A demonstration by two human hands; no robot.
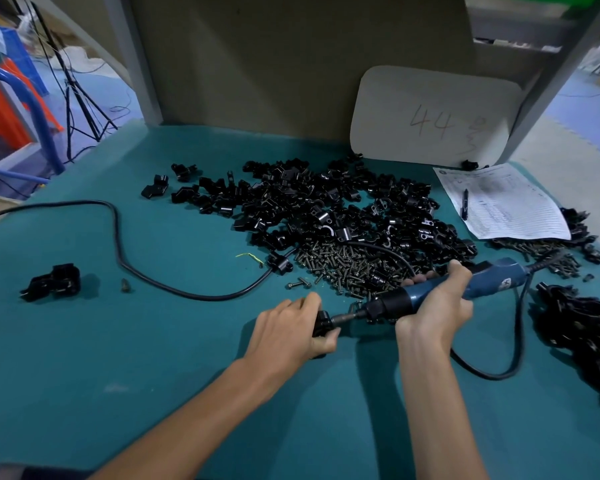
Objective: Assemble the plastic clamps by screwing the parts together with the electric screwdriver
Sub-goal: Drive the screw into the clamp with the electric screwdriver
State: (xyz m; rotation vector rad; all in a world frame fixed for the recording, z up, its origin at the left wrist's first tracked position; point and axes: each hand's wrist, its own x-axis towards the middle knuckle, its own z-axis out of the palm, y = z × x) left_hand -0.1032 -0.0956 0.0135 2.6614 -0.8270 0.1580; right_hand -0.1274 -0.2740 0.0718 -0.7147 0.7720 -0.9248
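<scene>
The left hand [291,327] sits near the middle of the teal bench [153,358], its fingers and thumb curled round a black plastic clamp [323,322] that it holds down on the surface. Just to the right, the right hand [433,306] is wrapped round the barrel of the blue electric screwdriver [482,282]. The tool lies nearly level, pointing left, and its bit meets the clamp between the two hands. A small white logo on the blue body is too blurred to read.

Just beyond the hands lies a heap of loose screws [343,265], and farther back a wide pile of black clamp parts [326,202]. A second heap of black pieces [586,330] lies at the right edge. One black clamp piece [52,282] lies alone at the left, well apart, past a black cable [118,237].

A white board [430,116] leaning at the far right reads "44" in red, followed by marks that cannot be read. A printed sheet [510,209] lies in front of it with a pen [465,204] on top; its text is illegible.
</scene>
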